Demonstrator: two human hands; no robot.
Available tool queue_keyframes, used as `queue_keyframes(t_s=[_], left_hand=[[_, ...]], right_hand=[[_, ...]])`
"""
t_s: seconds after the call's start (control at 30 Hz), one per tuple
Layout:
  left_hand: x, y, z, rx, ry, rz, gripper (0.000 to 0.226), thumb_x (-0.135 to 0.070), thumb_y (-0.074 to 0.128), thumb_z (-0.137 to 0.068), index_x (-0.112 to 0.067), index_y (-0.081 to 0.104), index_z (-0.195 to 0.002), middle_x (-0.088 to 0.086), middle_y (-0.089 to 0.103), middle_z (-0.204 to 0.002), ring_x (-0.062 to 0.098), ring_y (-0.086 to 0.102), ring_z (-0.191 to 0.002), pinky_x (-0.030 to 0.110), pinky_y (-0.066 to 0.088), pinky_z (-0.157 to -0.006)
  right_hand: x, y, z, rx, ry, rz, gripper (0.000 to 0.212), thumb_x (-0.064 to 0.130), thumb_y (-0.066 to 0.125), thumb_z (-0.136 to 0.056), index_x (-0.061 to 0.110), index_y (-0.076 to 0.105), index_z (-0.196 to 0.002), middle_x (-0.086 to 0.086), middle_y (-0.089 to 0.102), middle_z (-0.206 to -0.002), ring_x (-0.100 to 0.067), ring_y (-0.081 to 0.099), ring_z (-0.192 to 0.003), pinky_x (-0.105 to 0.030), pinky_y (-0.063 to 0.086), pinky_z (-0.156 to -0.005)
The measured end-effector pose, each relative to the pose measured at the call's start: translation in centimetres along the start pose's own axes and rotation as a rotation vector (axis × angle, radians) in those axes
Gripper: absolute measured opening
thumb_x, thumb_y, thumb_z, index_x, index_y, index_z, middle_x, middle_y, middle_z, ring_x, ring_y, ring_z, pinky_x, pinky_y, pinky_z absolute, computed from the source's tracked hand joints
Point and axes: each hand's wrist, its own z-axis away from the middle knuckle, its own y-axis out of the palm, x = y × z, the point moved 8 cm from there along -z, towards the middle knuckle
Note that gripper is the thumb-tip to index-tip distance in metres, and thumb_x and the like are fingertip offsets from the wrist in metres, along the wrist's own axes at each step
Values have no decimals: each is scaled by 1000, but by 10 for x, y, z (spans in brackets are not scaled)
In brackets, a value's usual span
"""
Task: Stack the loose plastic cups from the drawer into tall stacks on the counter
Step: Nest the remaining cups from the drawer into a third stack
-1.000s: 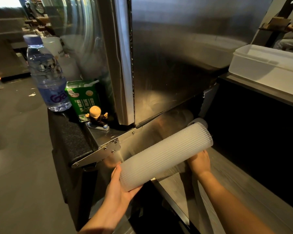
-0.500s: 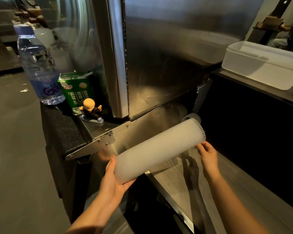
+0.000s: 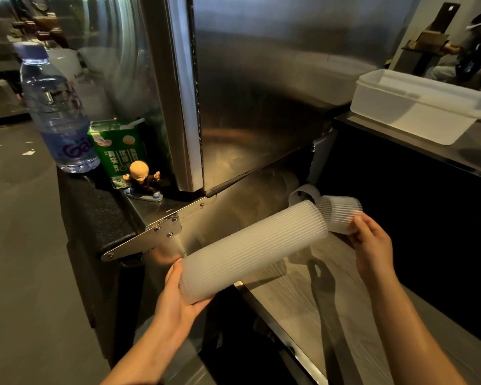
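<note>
Cup (image 3: 339,215) since taken up by right hand (image 3: 372,243), pinched at one end, held just beside upper end of stack (image 3: 253,251), stack gripped at lower end by left hand (image 3: 178,301), tilted in mid-air.

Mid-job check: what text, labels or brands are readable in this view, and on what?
"Ga": purple letters on the water bottle label; the rest wraps out of view.
On the green carton: white Chinese characters, too blurred to read.
No text visible on the stack of cups, the loose cup or the white container.
</note>
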Motion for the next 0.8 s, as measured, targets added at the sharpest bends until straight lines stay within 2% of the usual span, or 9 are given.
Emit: queue_keyframes(t_s=[0.1, 0.27, 0.43, 0.57, 0.7, 0.8], left_hand=[[4, -6, -3, -8, -15, -19, 38, -38, 45, -95, -26, 46, -131, 12, 52, -122, 33, 55, -107, 44, 52, -72], [6, -8, -4, 4, -22, -36, 41, -40, 45, -94, -26, 45, -132, 13, 51, -125, 34, 55, -109, 43, 54, -71], [3, -8, -2, 18, -3, -32, 40, -40, 44, -94, -26, 45, -132, 12, 52, -124, 30, 57, -105, 41, 54, -68], [2, -9, 1, 10, -1, -43, 40, -39, 43, -95, -25, 46, -132, 13, 50, -127, 31, 54, -109, 42, 52, -70], [0, -10, 5, -1, 9, -38, 40, -39, 43, -95, -24, 46, -132, 12, 50, -127, 31, 53, -111, 42, 51, -69], [-3, -10, 7, -7, 22, -28, 36, -38, 43, -95, -26, 48, -129, 11, 51, -123, 30, 55, -106, 43, 51, -70]], right_hand=[[17, 2, 1, 40, -12, -102, 15, 18, 46, -92, 26, 59, -94, 7, 60, -94, -3, 57, -86, -11, 49, -69], [20, 17, 13, 159, -26, 5, 22, 13, 41, -95, 24, 60, -95, 4, 60, -95, -9, 56, -88, -25, 46, -79], [15, 27, 20, 233, -38, 79, 25, 9, 40, -94, 25, 59, -97, 5, 59, -99, -12, 54, -96, -27, 43, -86], [9, 38, 29, 310, -37, 174, 27, 7, 41, -93, 26, 59, -91, 6, 58, -98, -12, 52, -98, -31, 38, -93], [7, 45, 38, 330, 10, 142, 28, 6, 40, -93, 26, 58, -89, 8, 56, -97, -7, 50, -97, -29, 38, -93], [2, 47, 39, 332, 31, 133, 27, 7, 39, -94, 27, 57, -93, 8, 56, -99, -14, 48, -105, -31, 37, -96]])
